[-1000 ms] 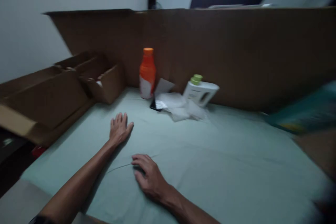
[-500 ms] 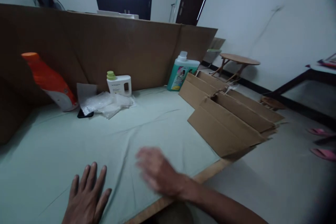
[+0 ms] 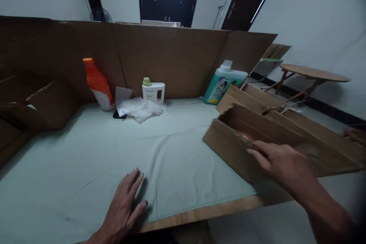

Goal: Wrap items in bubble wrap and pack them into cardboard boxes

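Note:
My right hand (image 3: pixel 281 160) grips the near wall of a small open cardboard box (image 3: pixel 233 150) at the right, thumb outside and fingers over the top edge. Something reddish shows inside this box, too dim to name. My left hand (image 3: pixel 122 206) hovers over or rests lightly on the pale green cloth (image 3: pixel 94 160), fingers stretched and thumb apart, holding nothing. A dark flat object (image 3: pixel 119 115) lies partly under crumpled clear bubble wrap (image 3: pixel 140 107), in front of a white bottle with a green cap (image 3: pixel 153 91).
An orange bottle (image 3: pixel 98 85) leans at the back left, and a teal bottle (image 3: pixel 224 84) stands at the back right. A tall cardboard panel (image 3: pixel 171 57) closes off the back. Another cardboard box (image 3: pixel 54 103) sits at the left. The table's wooden edge (image 3: pixel 200 213) runs along the front.
My right hand has moved right from above the cloth and taken hold of the cardboard box, which is shifted and tilted. My left hand has turned slightly. The view has swung left.

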The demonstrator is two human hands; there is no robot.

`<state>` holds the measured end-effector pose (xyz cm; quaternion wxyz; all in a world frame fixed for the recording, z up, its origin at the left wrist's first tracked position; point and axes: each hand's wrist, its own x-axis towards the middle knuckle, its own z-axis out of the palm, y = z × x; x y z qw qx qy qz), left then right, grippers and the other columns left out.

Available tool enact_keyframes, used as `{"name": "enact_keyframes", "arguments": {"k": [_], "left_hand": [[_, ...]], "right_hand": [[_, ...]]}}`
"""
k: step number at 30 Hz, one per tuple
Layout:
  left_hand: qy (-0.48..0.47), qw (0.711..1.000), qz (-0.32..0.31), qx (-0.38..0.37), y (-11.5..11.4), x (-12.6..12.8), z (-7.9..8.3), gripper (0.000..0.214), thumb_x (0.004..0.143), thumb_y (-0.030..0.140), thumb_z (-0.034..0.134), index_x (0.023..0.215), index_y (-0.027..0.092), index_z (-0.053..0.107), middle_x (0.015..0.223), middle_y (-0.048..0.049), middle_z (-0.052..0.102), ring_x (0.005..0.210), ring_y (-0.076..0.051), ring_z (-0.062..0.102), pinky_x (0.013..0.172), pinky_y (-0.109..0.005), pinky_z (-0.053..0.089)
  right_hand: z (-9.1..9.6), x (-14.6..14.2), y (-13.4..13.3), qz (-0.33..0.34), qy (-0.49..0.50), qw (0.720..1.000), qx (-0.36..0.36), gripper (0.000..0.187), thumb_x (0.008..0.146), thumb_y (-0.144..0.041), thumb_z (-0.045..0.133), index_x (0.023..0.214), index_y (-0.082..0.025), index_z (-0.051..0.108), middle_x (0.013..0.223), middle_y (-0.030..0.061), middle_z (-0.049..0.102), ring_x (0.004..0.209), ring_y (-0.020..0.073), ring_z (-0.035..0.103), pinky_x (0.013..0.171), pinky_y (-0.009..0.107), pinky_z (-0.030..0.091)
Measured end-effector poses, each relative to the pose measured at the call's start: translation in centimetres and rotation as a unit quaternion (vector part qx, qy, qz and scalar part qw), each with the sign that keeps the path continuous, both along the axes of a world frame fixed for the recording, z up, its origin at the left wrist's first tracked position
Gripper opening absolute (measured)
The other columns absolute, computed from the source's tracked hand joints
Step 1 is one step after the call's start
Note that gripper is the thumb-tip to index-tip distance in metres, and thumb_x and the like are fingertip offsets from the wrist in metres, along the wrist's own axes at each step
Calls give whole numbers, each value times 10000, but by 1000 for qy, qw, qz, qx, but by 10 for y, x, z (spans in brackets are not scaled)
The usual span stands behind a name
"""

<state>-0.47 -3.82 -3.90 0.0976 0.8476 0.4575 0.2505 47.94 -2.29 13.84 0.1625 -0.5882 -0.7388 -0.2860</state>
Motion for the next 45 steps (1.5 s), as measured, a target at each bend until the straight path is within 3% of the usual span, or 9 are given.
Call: {"name": "enact_keyframes", "arguments": {"k": [7,11,17,21,29,33,37,41,45], "left_hand": [[-181,974,103,-88,20,8,12,908,882,483,643,1617,226,174,1621,-184,358,1474,-364,400,1168,-580,405],[-221,960,110,-131,30,12,33,855,854,501,666,1572,216,297,1526,-180,487,1399,-368,493,1138,-571,437],[-260,948,117,-141,32,27,32,769,875,431,609,1561,218,334,1372,-150,610,1313,-349,562,1084,-529,492],[-267,949,85,-146,60,46,24,737,863,334,581,1548,177,362,1412,-160,588,1334,-336,540,1106,-508,474],[-295,939,74,-159,140,75,30,580,802,188,564,1382,180,559,1366,-132,641,1263,-282,585,1123,-463,430],[-337,907,210,-138,173,38,38,472,731,245,666,1201,203,676,1265,-122,687,1186,-281,629,1057,-427,484],[-346,859,359,-117,248,-16,56,429,782,337,649,1174,165,667,1145,-131,686,970,-247,661,846,-370,547],[-356,828,391,-187,317,-33,60,234,817,356,709,891,136,683,753,-26,645,651,-149,589,630,-282,502],[-403,802,364,-247,319,-25,70,236,900,329,670,773,148,589,702,35,566,587,-89,515,566,-229,457]], "right_hand": [[38,-138,4,241,148,958,-47,149,942,-370,649,1022,-256,702,1004,49,774,960,234,706,894,418,517],[25,-121,-10,159,307,936,58,156,923,-308,662,1070,-268,695,1098,70,751,1051,255,697,952,456,524],[-67,-106,5,68,450,864,-213,413,850,-418,662,1206,-209,655,1040,83,774,809,209,741,725,325,610],[-108,-120,32,25,496,825,-270,394,756,-514,680,980,-190,664,866,93,773,754,267,743,662,360,606],[-133,-113,73,-70,579,781,-223,520,665,-608,676,966,-184,690,945,115,796,913,320,743,770,376,590],[-161,-106,71,-134,593,765,-212,561,612,-658,700,922,-190,723,888,98,799,856,324,741,704,371,586],[-173,-97,70,-143,618,741,-219,592,629,-633,752,1023,-192,751,970,82,803,938,319,741,777,354,606],[-174,-92,68,-156,628,726,-232,660,649,-615,776,1155,-192,737,1111,86,786,1077,338,714,874,363,604],[-177,-92,69,-139,630,731,-221,629,637,-599,790,1119,-196,749,1075,81,794,1035,338,728,851,358,612]]}}
